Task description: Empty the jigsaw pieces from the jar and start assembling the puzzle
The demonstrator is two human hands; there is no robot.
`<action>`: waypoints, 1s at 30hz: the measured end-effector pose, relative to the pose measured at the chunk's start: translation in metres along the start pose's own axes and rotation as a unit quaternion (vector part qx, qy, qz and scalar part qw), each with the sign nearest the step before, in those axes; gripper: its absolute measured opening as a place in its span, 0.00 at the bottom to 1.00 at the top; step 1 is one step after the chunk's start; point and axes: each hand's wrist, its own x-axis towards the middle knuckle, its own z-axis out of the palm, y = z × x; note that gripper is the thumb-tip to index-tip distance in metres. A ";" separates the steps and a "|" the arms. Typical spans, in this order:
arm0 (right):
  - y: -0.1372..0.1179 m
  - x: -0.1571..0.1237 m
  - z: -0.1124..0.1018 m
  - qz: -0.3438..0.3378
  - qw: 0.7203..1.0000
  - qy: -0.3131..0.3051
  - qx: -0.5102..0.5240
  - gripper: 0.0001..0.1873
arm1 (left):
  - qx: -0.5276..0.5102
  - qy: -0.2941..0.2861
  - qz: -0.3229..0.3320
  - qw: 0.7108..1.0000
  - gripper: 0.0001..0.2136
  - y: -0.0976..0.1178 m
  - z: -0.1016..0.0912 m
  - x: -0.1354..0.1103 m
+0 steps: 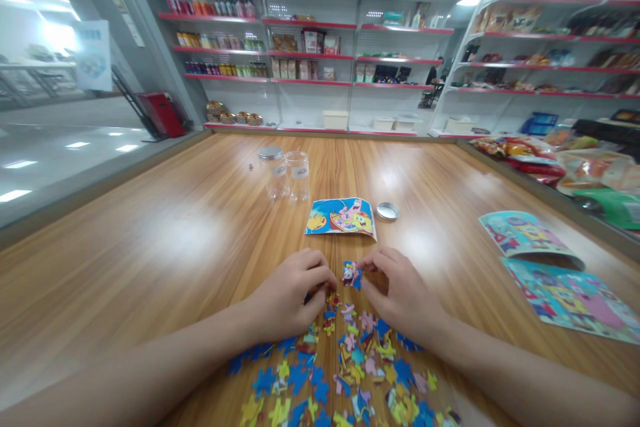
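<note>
A small cluster of joined jigsaw puzzle pieces (351, 274) lies on the table, with blue, pink and white on it. My right hand (400, 287) is at its right side, thumb and forefinger closed on the edge. To the left, my left hand (300, 290) has its fingers curled down close to the wood; whatever its fingertips pinch, if anything, is too small to name. Just below those fingertips are a few red, blue and yellow puzzle pieces (329, 321). Many loose puzzle pieces (357, 373) spread toward me between my forearms. Beyond my hands lies a cartoon picture card (343, 219).
Two clear plastic jars (299, 177) stand behind the card, one capped. A silver lid (388, 211) rests right of the card. Two more picture sheets (575, 297) lie at right. Packaged goods (590, 167) sit past the table's right edge; stocked shelves (310, 53) rise behind.
</note>
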 end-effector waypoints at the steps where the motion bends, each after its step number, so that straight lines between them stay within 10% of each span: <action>1: 0.000 0.000 0.000 -0.001 1.000 -0.001 -0.002 0.09 | 0.005 -0.004 0.003 1.000 0.10 0.000 0.000 0.000; 30: 0.001 0.000 0.000 -0.013 1.000 -0.016 -0.016 0.10 | 0.022 -0.025 0.011 0.999 0.09 0.002 0.000 0.002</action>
